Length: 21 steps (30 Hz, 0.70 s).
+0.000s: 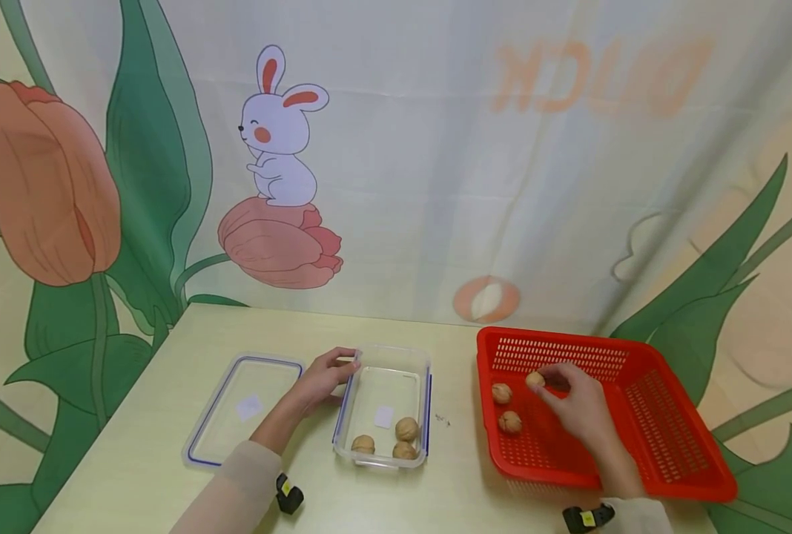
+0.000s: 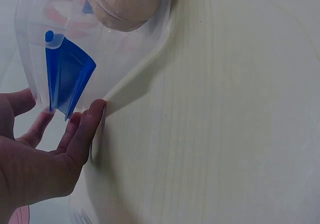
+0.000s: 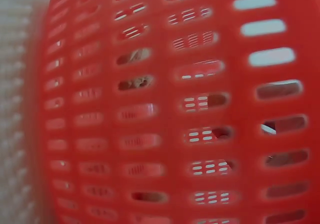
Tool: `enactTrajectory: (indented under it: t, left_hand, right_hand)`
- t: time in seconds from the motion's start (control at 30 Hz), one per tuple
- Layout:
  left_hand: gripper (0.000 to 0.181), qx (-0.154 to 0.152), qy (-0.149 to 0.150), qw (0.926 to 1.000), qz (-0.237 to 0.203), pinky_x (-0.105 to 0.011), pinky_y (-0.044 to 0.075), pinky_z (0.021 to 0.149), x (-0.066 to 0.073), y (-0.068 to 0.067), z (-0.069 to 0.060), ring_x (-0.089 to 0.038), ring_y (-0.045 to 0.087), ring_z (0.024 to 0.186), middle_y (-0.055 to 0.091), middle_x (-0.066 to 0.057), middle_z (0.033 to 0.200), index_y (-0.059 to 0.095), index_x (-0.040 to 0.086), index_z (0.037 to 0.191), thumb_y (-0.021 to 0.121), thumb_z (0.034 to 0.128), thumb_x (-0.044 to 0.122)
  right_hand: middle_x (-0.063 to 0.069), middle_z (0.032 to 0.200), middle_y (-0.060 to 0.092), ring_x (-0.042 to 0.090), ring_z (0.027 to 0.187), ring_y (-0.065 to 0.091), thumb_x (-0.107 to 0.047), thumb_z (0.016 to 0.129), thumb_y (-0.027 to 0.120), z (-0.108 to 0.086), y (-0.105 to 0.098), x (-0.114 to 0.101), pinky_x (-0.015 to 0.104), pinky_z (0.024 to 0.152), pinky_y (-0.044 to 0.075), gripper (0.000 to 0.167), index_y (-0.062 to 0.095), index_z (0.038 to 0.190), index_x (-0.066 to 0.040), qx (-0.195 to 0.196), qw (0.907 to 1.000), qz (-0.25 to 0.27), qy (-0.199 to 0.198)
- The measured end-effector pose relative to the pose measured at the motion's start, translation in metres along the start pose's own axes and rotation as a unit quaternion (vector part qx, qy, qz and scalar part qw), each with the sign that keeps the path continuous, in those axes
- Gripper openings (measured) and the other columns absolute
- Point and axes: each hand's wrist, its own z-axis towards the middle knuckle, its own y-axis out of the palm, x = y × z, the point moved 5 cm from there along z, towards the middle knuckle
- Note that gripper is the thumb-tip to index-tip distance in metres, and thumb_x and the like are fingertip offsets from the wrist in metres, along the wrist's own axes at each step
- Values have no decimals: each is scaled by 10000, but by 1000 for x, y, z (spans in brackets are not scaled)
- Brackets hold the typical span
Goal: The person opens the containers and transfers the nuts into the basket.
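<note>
My right hand pinches a walnut between thumb and fingers inside the red plastic basket. Two more walnuts, one above the other, lie at the basket's left side. My left hand grips the left wall of a clear plastic container near its far corner. In the left wrist view, the left hand has its fingertips at that wall, beside a blue clip. Three walnuts sit at the container's near end, including one on the right. The right wrist view shows mostly basket wall, hiding the hand.
A clear lid with a blue seal lies flat on the table, left of the container. Small dark crumbs are between the container and the basket. A printed curtain hangs behind the table.
</note>
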Motion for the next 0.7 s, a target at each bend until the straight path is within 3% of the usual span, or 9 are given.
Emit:
enactTrajectory:
  t: [0.7]
  left_hand:
    - [446, 2, -23, 10000, -23, -621, 560, 964, 2, 0, -2, -452, 556, 1360, 560, -205, 1450, 549, 95, 1491, 619, 1089, 275]
  right_hand:
    - [168, 1139, 739, 373, 1064, 707, -250, 949, 833, 4, 6, 14, 567, 926, 576, 339, 722, 1168, -17, -146, 9996, 69, 237]
